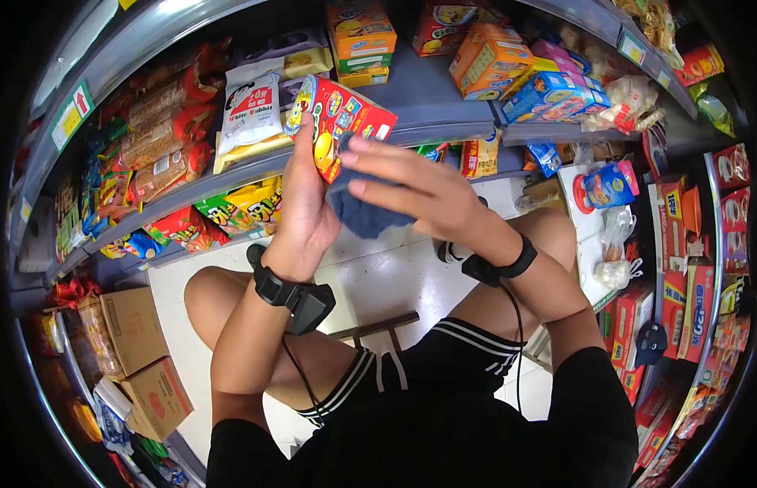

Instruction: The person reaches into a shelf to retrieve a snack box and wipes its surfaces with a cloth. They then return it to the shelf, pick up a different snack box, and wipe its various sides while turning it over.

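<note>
My left hand (303, 207) grips a red snack box (350, 114) with yellow cartoon print, holding it tilted in front of the shelf. Over the box's lower right side lies my right hand (427, 189), with a dark blue cloth (366, 210) under its fingers. The cloth bunches up below the palm and touches the box. Right behind the box is a white bag of White Rabbit candy (250, 104). A stack of orange and green boxes (362, 41) stands just beyond it.
More snack boxes (492, 61) and blue boxes (553, 99) stand on the shelf at right. Bagged snacks (163, 150) fill the left. Cardboard cartons (134, 329) sit on the floor at left. Red boxes and a dark cap (651, 343) are at right. A stool (374, 328) is between my legs.
</note>
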Demonstrator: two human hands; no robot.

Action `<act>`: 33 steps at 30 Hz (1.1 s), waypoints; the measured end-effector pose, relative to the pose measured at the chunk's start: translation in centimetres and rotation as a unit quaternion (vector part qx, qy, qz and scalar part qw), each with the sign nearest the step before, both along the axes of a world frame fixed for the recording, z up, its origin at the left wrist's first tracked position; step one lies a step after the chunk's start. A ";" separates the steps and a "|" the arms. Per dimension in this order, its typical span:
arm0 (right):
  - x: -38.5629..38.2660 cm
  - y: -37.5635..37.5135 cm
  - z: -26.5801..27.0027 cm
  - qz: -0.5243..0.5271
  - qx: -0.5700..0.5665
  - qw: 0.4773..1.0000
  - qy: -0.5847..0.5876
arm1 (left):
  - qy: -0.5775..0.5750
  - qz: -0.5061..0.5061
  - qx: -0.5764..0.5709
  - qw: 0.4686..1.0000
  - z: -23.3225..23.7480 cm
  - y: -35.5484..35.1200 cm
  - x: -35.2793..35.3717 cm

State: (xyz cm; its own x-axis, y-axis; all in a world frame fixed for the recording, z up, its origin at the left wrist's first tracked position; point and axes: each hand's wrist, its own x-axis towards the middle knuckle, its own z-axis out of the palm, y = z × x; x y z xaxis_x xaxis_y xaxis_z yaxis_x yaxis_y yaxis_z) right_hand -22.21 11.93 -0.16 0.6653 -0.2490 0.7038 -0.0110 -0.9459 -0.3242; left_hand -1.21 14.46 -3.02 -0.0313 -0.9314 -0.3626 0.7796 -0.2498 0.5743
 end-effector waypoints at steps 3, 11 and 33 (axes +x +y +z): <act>-1.9 -1.9 1.5 -0.075 0.066 0.991 -0.091 | -0.019 0.049 -0.061 0.997 0.2 -0.3 -0.8; -3.3 -4.7 0.9 -0.177 0.393 0.819 -0.379 | -0.290 0.076 -0.223 0.928 0.7 0.6 -1.6; -1.1 -3.0 0.6 -0.150 0.209 0.938 -0.231 | -0.573 0.066 -0.329 0.748 1.3 1.6 -0.5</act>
